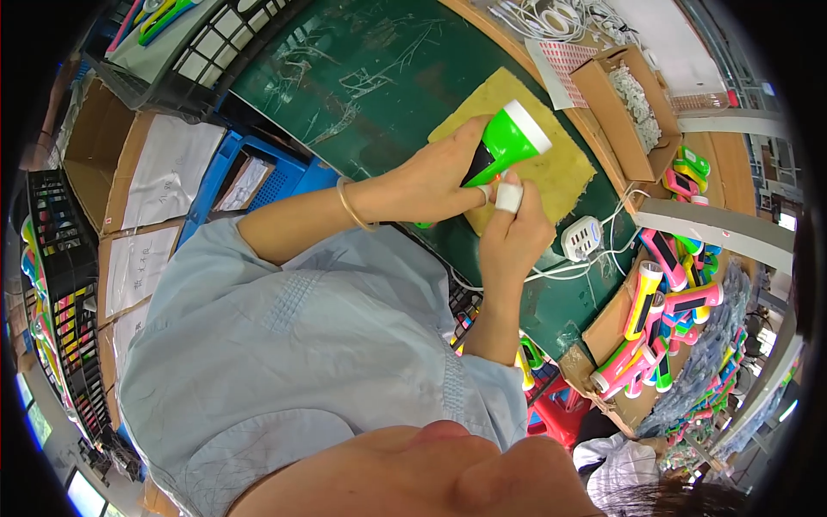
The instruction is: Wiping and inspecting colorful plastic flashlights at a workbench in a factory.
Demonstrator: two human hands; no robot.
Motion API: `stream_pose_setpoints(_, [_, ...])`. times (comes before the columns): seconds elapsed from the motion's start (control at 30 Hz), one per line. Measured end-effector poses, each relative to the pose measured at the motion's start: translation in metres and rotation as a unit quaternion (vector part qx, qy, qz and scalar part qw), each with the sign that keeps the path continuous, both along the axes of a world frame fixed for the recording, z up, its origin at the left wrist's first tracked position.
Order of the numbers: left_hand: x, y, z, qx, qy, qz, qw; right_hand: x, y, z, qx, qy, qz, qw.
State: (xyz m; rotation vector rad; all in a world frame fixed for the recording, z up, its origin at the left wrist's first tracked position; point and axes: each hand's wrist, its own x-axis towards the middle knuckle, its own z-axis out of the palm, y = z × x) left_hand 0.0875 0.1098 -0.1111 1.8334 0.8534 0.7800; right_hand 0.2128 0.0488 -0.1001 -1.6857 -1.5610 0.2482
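Both hands meet over a yellow mat on the green worktop. The left hand is closed around a green torch, gripping its body from the side, a bangle on the wrist. The torch lies tilted above the mat, its white-rimmed head pointing up and to the right, a dark panel showing on its side. The right hand comes up from below, its fingers curled against the torch's lower end; one fingertip is wrapped in white tape. Whether it grips or only presses I cannot tell.

Just right of the right hand sits a white charger block with thin white cables trailing across the worktop. Beyond the mat stands an open cardboard box of small white parts. To the right, well apart, a carton holds a heap of pink, green and yellow torches. Left of the worktop are a blue crate and cardboard boxes covered with paper sheets. The person's pale blue sleeves fill the foreground and hide the worktop's near edge.
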Motion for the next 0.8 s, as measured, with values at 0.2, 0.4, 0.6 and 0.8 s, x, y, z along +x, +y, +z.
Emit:
stream_pose_setpoints(0.2, [-0.004,0.024,0.005,0.043,-0.081,0.106,0.990,0.012,-0.035,0.016,0.092,0.110,-0.105,0.984])
stream_pose_setpoints(0.4, [-0.003,0.027,0.004,-0.215,-0.209,0.053,0.952,0.021,-0.035,0.010,-0.006,0.113,-0.106,0.988])
stream_pose_setpoints(0.6, [0.012,0.010,0.013,-0.329,-0.349,0.015,0.877,0.010,-0.013,-0.004,-0.111,0.323,0.087,0.936])
stream_pose_setpoints(0.8, [0.017,0.015,0.009,-0.343,-0.413,-0.020,0.844,0.000,-0.007,-0.008,-0.162,0.406,0.069,0.897])
